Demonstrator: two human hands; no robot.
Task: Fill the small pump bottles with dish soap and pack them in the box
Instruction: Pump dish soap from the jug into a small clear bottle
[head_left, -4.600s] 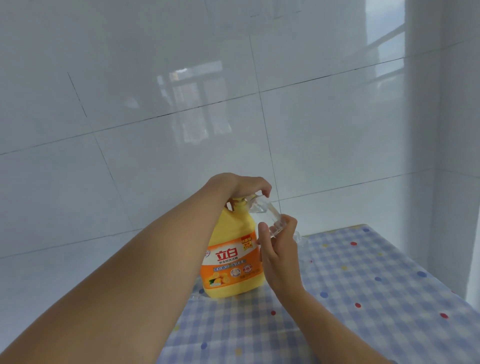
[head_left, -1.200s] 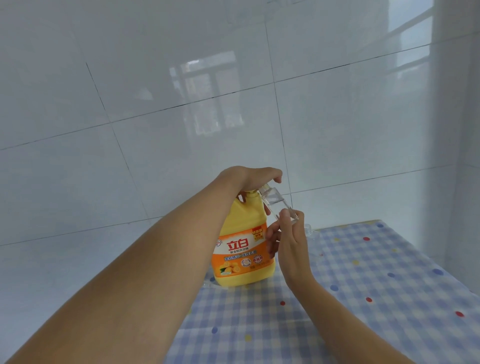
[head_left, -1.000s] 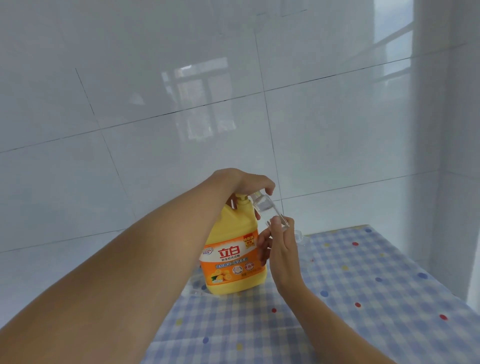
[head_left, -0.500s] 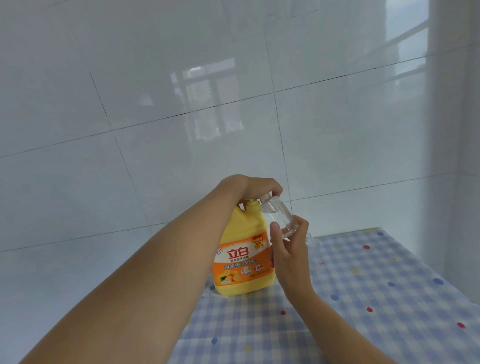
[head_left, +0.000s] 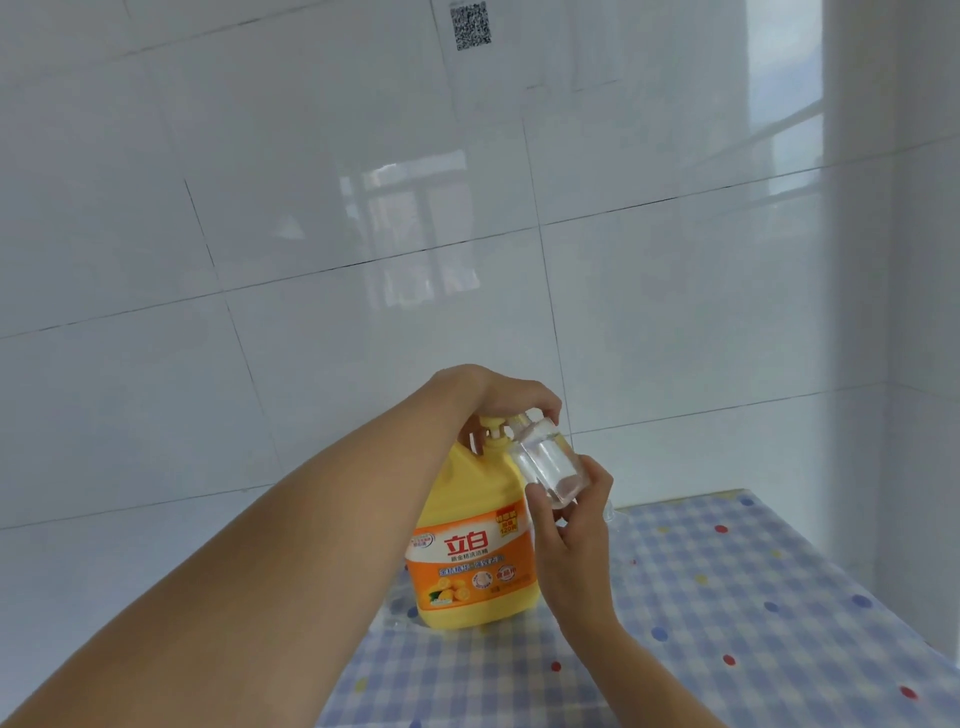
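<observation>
A large yellow dish soap jug (head_left: 472, 551) with an orange label stands on the checked tablecloth near the wall. My left hand (head_left: 506, 402) lies curled over the jug's yellow pump head. A small clear bottle (head_left: 548, 462) is tilted with its mouth up at the pump spout, and my right hand (head_left: 571, 525) pinches its lower end between thumb and fingers. A little clear liquid shows inside the bottle. The packing box is out of view.
The table (head_left: 727, 597) wears a blue and white checked cloth with coloured dots. White tiled wall rises right behind it. A small clear object (head_left: 609, 512) lies on the cloth behind my right hand. A QR code sticker (head_left: 471, 23) is high on the wall.
The view tilted up a little. Both hands stay at the pump, and the small bottle now sits slightly lower and more upright against the spout.
</observation>
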